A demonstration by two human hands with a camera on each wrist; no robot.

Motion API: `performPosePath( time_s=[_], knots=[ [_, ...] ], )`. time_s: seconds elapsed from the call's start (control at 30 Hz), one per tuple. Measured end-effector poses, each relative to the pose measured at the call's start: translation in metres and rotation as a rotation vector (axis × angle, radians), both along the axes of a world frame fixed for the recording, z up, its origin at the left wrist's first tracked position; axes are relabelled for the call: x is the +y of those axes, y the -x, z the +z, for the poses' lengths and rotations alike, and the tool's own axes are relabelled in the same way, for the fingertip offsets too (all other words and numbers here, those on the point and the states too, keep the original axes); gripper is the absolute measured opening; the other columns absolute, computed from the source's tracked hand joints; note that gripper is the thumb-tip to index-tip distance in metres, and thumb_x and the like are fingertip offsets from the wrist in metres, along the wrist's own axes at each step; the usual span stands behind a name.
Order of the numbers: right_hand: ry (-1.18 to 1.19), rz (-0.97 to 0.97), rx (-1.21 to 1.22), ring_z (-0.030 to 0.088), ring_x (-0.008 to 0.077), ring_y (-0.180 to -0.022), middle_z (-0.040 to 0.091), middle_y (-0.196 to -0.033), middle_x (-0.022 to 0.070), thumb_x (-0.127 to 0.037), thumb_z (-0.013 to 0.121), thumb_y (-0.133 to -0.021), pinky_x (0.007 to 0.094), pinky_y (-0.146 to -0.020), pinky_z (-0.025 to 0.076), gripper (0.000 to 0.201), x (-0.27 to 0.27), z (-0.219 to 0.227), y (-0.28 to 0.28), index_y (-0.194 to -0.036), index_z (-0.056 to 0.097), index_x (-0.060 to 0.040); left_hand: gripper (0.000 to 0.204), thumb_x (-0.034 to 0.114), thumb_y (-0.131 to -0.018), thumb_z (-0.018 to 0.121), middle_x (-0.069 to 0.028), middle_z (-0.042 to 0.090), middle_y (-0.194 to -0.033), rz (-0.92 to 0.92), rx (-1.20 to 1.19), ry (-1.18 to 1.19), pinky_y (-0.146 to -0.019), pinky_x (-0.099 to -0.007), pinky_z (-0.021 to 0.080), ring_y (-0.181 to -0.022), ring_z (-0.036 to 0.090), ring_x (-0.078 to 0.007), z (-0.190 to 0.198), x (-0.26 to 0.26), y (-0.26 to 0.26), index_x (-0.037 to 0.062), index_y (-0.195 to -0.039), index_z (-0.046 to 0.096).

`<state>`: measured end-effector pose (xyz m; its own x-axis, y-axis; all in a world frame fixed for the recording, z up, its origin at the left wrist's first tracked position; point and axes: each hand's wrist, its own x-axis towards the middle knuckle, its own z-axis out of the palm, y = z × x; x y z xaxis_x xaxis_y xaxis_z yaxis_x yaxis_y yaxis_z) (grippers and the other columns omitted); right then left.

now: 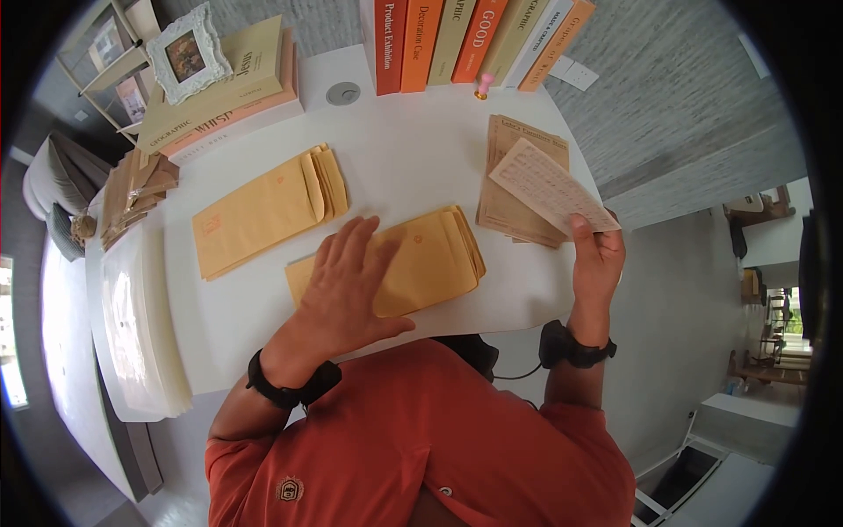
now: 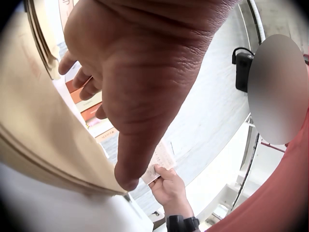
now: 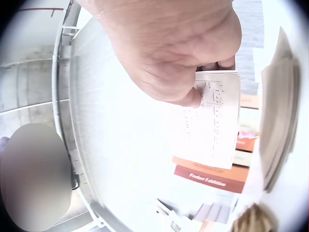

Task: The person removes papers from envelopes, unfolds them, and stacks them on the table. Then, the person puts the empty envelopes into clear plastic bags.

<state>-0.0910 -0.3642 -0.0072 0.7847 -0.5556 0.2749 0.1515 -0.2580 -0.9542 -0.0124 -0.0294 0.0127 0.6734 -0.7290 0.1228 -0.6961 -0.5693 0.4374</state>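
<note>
My right hand (image 1: 597,255) pinches the near end of a printed paper sheet (image 1: 546,186), thumb on top, over the right side of the table. In the right wrist view the sheet (image 3: 217,125) shows rows of small dark marks. Beneath it lies a pile of brown printed papers (image 1: 518,180). My left hand (image 1: 347,285) spreads its fingers over the nearer stack of yellow-brown envelopes (image 1: 430,263) and holds nothing. In the left wrist view its thumb overlaps the edge of the envelopes (image 2: 53,125). A second stack of envelopes (image 1: 263,211) lies farther left.
Upright books (image 1: 465,44) line the back, with a pink-topped stamp (image 1: 484,85) before them. Stacked books (image 1: 219,97) bear a white picture frame (image 1: 189,53) at the back left. Clear plastic sleeves (image 1: 140,325) and brown paper packets (image 1: 136,198) cover the left edge of the white table (image 1: 386,145).
</note>
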Motion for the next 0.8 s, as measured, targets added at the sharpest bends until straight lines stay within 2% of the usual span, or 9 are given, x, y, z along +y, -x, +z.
performPosePath(
  time_s=[0.07,0.13,0.2,0.37,0.47,0.5,0.6,0.8],
  knots=[
    [0.0,-0.047,0.077,0.061,0.0124,-0.103,0.069,-0.112,0.0066,-0.005,0.06,-0.098,0.0278,-0.095,0.047,0.023,-0.009,-0.02,0.001,-0.119,0.065,0.0033,0.096,0.046,-0.066,0.087,-0.0239,0.04,-0.147,-0.017,0.035,-0.073,-0.118,-0.0539,0.024,-0.141,0.034,-0.0406,-0.008,-0.012,0.001,0.0065,-0.144,0.047],
    [-0.024,-0.102,0.194,0.062,0.0129,-0.105,0.069,-0.115,0.0082,-0.005,0.06,-0.097,0.0279,-0.097,0.046,0.027,-0.011,-0.032,-0.001,-0.123,0.064,0.0033,0.097,0.047,-0.065,0.087,-0.0237,0.04,-0.146,-0.017,0.018,-0.096,-0.118,-0.054,0.025,-0.139,0.036,-0.0401,-0.015,-0.019,-0.002,0.0077,-0.144,0.047],
    [-0.053,-0.105,0.147,0.062,0.0132,-0.106,0.069,-0.118,0.0092,-0.005,0.061,-0.096,0.0284,-0.097,0.046,0.031,-0.016,-0.034,0.003,-0.126,0.062,0.0033,0.098,0.046,-0.064,0.088,-0.0229,0.041,-0.145,-0.014,0.007,-0.096,-0.117,-0.0536,0.027,-0.137,0.039,-0.0403,-0.016,-0.022,-0.003,0.009,-0.145,0.047],
    [-0.218,-0.053,-0.084,0.061,0.012,-0.105,0.068,-0.118,0.0084,-0.005,0.061,-0.097,0.0291,-0.096,0.047,0.03,0.009,0.016,0.022,-0.125,0.06,0.004,0.102,0.038,-0.059,0.092,-0.0215,0.042,-0.143,-0.014,-0.008,-0.049,-0.115,-0.0524,0.033,-0.132,0.043,-0.0416,-0.009,-0.019,0.001,0.01,-0.146,0.046],
    [-0.079,0.077,-0.042,0.062,0.0125,-0.109,0.067,-0.121,0.0097,-0.005,0.059,-0.097,0.0307,-0.1,0.046,0.033,0.027,0.028,0.035,-0.127,0.057,0.0065,0.101,0.037,-0.058,0.092,-0.0235,0.043,-0.142,-0.02,0.02,-0.013,-0.114,-0.0532,0.031,-0.133,0.043,-0.0405,0.008,-0.017,0.005,0.0093,-0.145,0.046],
    [-0.071,0.089,-0.041,0.062,0.0123,-0.108,0.067,-0.12,0.0093,-0.005,0.059,-0.097,0.0313,-0.099,0.047,0.032,0.032,0.027,0.035,-0.126,0.057,0.0056,0.103,0.035,-0.057,0.093,-0.0236,0.043,-0.142,-0.021,0.005,0.001,-0.113,-0.0532,0.033,-0.132,0.044,-0.0407,0.011,-0.016,0.006,0.0094,-0.145,0.046],
    [-0.127,0.085,-0.069,0.058,0.0073,-0.096,0.066,-0.108,0.0052,-0.007,0.059,-0.099,0.0262,-0.088,0.048,0.017,0.048,0.028,0.023,-0.113,0.059,0.0024,0.106,0.032,-0.055,0.094,-0.024,0.044,-0.141,-0.015,-0.028,0.039,-0.11,-0.0528,0.035,-0.13,0.045,-0.0414,0.014,-0.014,0.007,0.0097,-0.146,0.045],
    [-0.157,0.185,0.034,0.057,0.0061,-0.091,0.066,-0.105,0.0041,-0.005,0.055,-0.099,0.0252,-0.083,0.048,0.018,0.05,0.018,0.027,-0.115,0.058,0.0024,0.108,0.03,-0.053,0.094,-0.0242,0.043,-0.142,-0.001,-0.033,0.068,-0.11,-0.0527,0.036,-0.13,0.046,-0.0424,0.012,-0.006,0.005,0.0102,-0.147,0.044]
  ],
)
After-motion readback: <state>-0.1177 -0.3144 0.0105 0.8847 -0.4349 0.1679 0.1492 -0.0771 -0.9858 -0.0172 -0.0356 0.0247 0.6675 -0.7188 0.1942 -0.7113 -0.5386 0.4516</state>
